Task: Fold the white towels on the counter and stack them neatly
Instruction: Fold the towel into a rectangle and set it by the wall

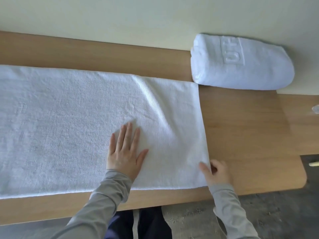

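Note:
A long white towel [69, 121] lies flat along the wooden counter [250, 135], running off the left edge of the view. My left hand [125, 150] rests palm down on it, fingers spread, near its right part. My right hand [216, 171] pinches the towel's near right corner between thumb and fingers. A folded white towel [241, 64] with an embossed band sits at the back right against the wall.
A pale wall [155, 18] runs along the counter's far side. The counter's rounded right end [303, 180] drops to a grey floor [259, 213]. A small clear object [315, 109] shows at the far right edge.

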A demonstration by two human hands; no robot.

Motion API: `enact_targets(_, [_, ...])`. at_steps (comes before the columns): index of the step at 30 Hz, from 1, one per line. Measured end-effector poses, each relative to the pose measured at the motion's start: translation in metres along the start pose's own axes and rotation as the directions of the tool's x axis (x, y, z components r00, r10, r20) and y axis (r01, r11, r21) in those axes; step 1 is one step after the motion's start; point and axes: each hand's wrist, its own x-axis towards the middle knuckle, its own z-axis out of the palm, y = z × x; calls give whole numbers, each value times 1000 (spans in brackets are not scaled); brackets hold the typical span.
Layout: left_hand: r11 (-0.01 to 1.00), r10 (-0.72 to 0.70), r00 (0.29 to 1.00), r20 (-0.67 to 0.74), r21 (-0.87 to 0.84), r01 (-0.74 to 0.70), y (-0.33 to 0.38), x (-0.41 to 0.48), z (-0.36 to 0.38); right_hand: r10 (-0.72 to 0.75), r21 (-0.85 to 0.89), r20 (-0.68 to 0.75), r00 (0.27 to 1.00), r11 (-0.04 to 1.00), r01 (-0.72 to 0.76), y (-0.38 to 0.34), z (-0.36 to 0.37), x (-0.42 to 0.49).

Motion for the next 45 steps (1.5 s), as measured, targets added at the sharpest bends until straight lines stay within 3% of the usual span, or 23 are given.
enact_targets(2, [1000, -2, 1000, -9, 7, 2, 0, 0, 2, -7, -34, 7, 1000, 999, 7, 7, -2, 2])
enact_targets(4, [1000, 1, 1000, -19, 6, -1, 0, 0, 3, 74, -123, 107, 992, 991, -61, 9, -6, 6])
enact_targets(6, [1000, -2, 1000, -18, -1, 2, 0, 1, 4, 123, -236, 101, 987, 967, -96, 7, -11, 12])
enact_targets(8, [1000, -8, 1000, -19, 1, 8, 0, 1, 5, 21, -214, -61, 998, 976, -34, -7, -17, 22])
enact_targets(10, [1000, -10, 1000, -21, 6, 10, 1, 1, 6, -215, -186, -206, 955, 966, 177, -35, -15, 35])
enact_targets(12, [1000, -11, 1000, -28, 4, 11, 1, 1, 6, -544, -196, -198, 816, 837, 511, -78, 4, 46])
enact_targets(14, [1000, -11, 999, -31, 0, 11, 1, 1, 6, -817, -227, -26, 576, 566, 793, -118, 38, 48])
enact_targets(16, [1000, -7, 999, -36, 3, 7, 0, 2, 6, -918, -263, 250, 309, 242, 934, -140, 72, 46])
enact_targets(17, [1000, -6, 999, -37, 3, 6, 0, 3, 6, -901, -266, 374, 220, 123, 956, -144, 82, 50])
enact_targets(18, [1000, -5, 999, -35, 1, 6, -1, 2, 6, -872, -268, 454, 184, 63, 961, -143, 86, 60])
enact_targets(21, [1000, -16, 999, -39, -7, 16, -3, 1, 7, -836, -353, 485, 256, 81, 932, -133, 69, 113])
enact_targets(25, [1000, -26, 999, -46, -7, 26, -2, 1, 6, -805, -462, 302, 511, 345, 817, -131, 32, 176])
enact_targets(30, [999, -32, 999, -43, -13, 32, -2, 3, 4, -813, -487, 206, 545, 398, 778, -153, 35, 175])
enact_targets(32, [999, -34, 999, -37, -10, 34, -2, 3, 4, -844, -444, 213, 493, 366, 818, -168, 50, 156])
enact_targets(36, [999, -37, 999, -35, -4, 37, -2, 4, 4, -890, -247, 444, 102, -13, 969, -185, 104, 102])
enact_targets(38, [999, -36, 999, -39, 0, 36, -2, 4, 4, -849, -222, 528, 7, -130, 966, -186, 120, 95])
enact_targets(40, [999, -31, 998, -46, -12, 30, -3, 4, 6, -865, -276, 493, 88, -60, 959, -187, 113, 122])
enact_targets(42, [999, -35, 998, -56, -11, 34, -3, 3, 7, -881, -394, 366, 301, 147, 907, -184, 91, 168])
enact_targets(44, [999, -39, 998, -51, -2, 39, -2, 3, 7, -796, -544, 257, 549, 350, 762, -178, 63, 214])
enact_targets(45, [999, -42, 998, -46, 0, 42, -2, 2, 6, -738, -580, 225, 636, 423, 696, -176, 52, 228])
